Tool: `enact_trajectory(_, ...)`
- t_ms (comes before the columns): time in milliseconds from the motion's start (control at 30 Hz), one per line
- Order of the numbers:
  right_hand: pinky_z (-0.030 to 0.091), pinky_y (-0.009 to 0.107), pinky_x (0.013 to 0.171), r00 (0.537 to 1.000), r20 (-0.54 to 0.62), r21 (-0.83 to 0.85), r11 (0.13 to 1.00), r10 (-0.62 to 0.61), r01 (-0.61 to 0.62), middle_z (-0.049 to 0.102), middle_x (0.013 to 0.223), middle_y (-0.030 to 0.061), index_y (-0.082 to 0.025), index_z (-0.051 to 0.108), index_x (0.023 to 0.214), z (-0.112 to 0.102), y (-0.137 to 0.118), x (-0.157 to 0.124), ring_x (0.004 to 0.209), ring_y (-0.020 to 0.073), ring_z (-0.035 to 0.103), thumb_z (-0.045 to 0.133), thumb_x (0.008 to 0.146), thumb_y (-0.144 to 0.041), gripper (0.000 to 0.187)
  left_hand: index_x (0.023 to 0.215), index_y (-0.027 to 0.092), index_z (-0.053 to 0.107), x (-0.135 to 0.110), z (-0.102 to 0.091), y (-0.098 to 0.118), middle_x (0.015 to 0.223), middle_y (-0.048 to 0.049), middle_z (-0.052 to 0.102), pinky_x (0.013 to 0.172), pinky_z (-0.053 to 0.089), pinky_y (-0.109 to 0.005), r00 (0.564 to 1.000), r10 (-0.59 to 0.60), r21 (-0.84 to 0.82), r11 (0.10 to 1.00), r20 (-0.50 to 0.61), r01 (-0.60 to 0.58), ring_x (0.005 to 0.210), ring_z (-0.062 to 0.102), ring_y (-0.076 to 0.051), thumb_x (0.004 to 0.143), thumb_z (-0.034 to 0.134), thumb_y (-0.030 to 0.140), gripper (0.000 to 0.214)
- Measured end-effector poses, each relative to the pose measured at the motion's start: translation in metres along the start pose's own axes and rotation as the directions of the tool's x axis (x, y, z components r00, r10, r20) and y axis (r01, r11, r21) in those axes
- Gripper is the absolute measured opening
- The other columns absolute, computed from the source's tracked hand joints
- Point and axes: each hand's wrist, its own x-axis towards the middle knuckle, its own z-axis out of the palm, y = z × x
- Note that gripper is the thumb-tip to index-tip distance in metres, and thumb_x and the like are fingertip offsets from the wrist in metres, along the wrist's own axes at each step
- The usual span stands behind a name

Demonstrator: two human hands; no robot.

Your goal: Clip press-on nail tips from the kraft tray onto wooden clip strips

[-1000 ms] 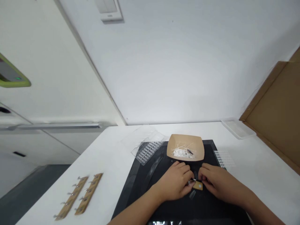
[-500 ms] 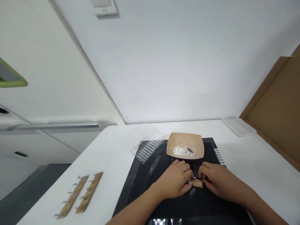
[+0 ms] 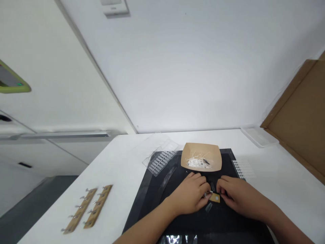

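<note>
My left hand (image 3: 192, 194) is closed round one end of a small wooden strip (image 3: 215, 198), whose bare end shows a pale round spot. Small bits of metal and white glint at my left fingertips. Just right of the strip, my right hand (image 3: 235, 194) has its fingers pinched together, and whatever they hold is hidden. A clear nail-shaped tip (image 3: 208, 207) lies on the black mat (image 3: 198, 223) below the strip. Another clear tip (image 3: 212, 186) lies between the two hands.
Behind my hands stands a brown paper tray (image 3: 200, 149) with white scraps and thin sticks. A clear case of nail tips (image 3: 161, 162) lies left of it, a sheet of white squares (image 3: 240, 169) right. Two wooden strips with metal posts (image 3: 99, 205) and a plastic lid (image 3: 260, 137) sit farther out.
My right hand has shifted very slightly to the right, away from the strip. The whole view has moved a little; my left hand keeps its grip.
</note>
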Motion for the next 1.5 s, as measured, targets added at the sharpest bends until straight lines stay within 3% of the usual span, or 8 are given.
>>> enact_trajectory(500,0.036,0.029,0.065,0.999,0.023,-0.017,0.999,0.043,-0.042,0.065,0.097,0.0016,-0.024,0.060,0.103,0.001,0.002,-0.006,0.079,0.0184,0.061,0.060,0.093,-0.013,0.015,0.107,0.022,0.061,0.000,-0.003,0.006,0.102,-0.0045,0.063,0.084,0.037,-0.038,0.998,-0.050,-0.026,0.998,0.033,0.051,0.096,0.055,-0.022,0.106,0.050,0.036,0.017)
enact_trajectory(1033,0.045,0.036,0.078,0.998,0.008,0.003,0.998,0.055,-0.055,0.066,0.109,0.0041,-0.027,0.061,0.115,0.007,0.003,-0.018,0.092,0.0249,0.066,0.068,0.093,-0.021,0.024,0.108,0.023,0.060,0.000,-0.006,0.006,0.104,-0.0044,0.063,0.085,0.037,-0.038,0.996,-0.066,-0.038,0.997,0.065,0.068,0.096,0.055,-0.022,0.106,0.052,0.035,0.015)
enact_trajectory(1500,0.042,0.033,0.076,0.997,0.023,0.048,0.996,0.068,-0.069,0.066,0.105,0.0021,-0.027,0.060,0.113,0.006,0.005,-0.012,0.091,0.0232,0.065,0.066,0.094,-0.021,0.021,0.107,0.023,0.060,-0.001,-0.004,0.007,0.101,-0.0036,0.063,0.084,0.037,-0.038,0.997,-0.065,-0.017,0.998,0.033,0.065,0.096,0.056,-0.022,0.105,0.054,0.036,0.015)
